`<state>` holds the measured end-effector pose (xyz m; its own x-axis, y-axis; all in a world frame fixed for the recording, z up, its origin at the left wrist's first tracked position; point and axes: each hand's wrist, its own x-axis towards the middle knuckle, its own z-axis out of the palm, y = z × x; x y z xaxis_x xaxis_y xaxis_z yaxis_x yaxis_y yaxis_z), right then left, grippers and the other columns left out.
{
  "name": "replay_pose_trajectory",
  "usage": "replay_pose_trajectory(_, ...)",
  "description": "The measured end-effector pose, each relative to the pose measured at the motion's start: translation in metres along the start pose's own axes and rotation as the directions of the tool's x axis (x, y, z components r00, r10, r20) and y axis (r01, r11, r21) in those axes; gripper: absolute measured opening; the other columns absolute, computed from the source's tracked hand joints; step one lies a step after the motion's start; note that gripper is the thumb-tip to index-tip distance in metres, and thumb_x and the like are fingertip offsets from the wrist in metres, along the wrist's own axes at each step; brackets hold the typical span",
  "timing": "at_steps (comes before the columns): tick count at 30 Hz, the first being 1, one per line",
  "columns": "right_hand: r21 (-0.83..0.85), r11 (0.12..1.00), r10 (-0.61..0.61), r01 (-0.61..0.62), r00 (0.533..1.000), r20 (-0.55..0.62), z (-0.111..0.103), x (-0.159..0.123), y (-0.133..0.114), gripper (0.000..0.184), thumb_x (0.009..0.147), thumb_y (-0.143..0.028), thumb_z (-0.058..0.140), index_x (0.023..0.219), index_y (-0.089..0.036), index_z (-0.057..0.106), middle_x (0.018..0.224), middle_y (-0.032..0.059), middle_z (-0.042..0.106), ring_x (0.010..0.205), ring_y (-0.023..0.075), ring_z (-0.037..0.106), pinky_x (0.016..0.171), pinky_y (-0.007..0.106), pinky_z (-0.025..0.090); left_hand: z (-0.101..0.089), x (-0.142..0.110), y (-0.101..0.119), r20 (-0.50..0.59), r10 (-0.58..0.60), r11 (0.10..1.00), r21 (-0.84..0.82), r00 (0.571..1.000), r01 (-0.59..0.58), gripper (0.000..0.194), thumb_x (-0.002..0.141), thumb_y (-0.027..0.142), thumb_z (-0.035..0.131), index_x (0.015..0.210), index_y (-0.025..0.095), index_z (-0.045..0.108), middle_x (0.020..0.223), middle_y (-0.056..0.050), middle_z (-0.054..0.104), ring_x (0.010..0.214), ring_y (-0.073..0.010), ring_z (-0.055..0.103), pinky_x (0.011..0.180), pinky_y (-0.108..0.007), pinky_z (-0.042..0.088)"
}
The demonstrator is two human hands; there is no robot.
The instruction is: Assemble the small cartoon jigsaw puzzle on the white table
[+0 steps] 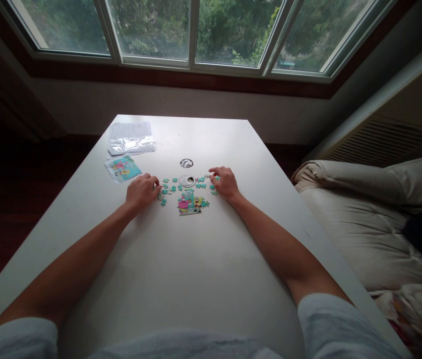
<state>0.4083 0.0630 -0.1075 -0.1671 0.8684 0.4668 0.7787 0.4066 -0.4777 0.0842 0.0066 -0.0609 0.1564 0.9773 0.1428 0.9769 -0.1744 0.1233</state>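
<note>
A partly joined jigsaw puzzle (190,203), with pink and yellow cartoon figures on teal, lies flat on the white table (181,279). Loose teal puzzle pieces (173,189) are scattered behind it and to both sides. Beside the left group is my left hand (142,193), its fingers curled together with a small pale puzzle piece showing at the tips. My right hand (226,183) hovers over or rests on the right group, fingers bent and apart; part of the pieces there is covered by it. Between the groups sits a round, tin-like item (186,181) with a dark spot.
Another round disc (186,163) lies farther back. To the left are a picture card (123,168) in the puzzle's colours and a clear plastic packet (131,138) with papers. A beige sofa (364,224) stands right of the table; a window (192,35) is beyond.
</note>
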Motion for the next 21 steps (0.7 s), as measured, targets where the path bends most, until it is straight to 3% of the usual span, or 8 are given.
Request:
replay_pose_trajectory(3,-0.034,0.994,-0.094,0.100,0.985,0.145,0.003,-0.004,-0.006,0.033,0.093,-0.031,0.064,0.124,-0.025,0.071,0.122,0.0129,0.065,0.117,0.0328,0.050,0.101,0.048,0.039,0.001,-0.001,0.001,-0.011,0.005,1.000,-0.001,1.000,-0.005,0.026,0.096,0.038,0.051,0.102,0.023,0.071,0.107,-0.008,0.067,0.103,-0.0244,0.060,0.084,-0.033,0.046)
replay_pose_trajectory(6,-0.044,0.982,-0.169,0.184,0.957,0.238,0.006,-0.007,-0.014,0.030,0.096,-0.031,0.062,0.124,-0.029,0.070,0.138,0.0107,0.059,0.132,0.0325,0.042,0.106,0.050,0.035,0.000,-0.001,0.003,-0.012,-0.005,1.000,0.005,1.000,0.005,0.025,0.096,0.035,0.050,0.103,0.023,0.071,0.109,-0.008,0.067,0.105,-0.0242,0.060,0.085,-0.033,0.046)
replay_pose_trajectory(11,-0.025,0.986,-0.155,0.163,0.968,0.199,0.007,-0.007,-0.012,0.019,0.095,-0.020,0.058,0.101,-0.026,0.076,0.130,0.0083,0.064,0.130,0.0289,0.046,0.108,0.047,0.035,0.003,-0.001,0.001,-0.028,0.016,1.000,0.011,0.999,-0.016,0.025,0.096,0.032,0.049,0.103,0.023,0.071,0.108,-0.008,0.067,0.104,-0.0247,0.060,0.085,-0.034,0.045)
replay_pose_trajectory(21,-0.107,0.991,-0.058,0.081,0.978,0.202,0.002,-0.008,-0.019,0.017,0.090,-0.024,0.066,0.104,-0.025,0.074,0.125,0.0072,0.066,0.120,0.0273,0.051,0.102,0.041,0.039,0.015,0.001,-0.003,-0.138,0.089,0.996,-0.002,0.986,-0.090,0.024,0.095,0.032,0.051,0.096,0.023,0.073,0.101,-0.009,0.067,0.097,-0.0276,0.060,0.084,-0.039,0.042)
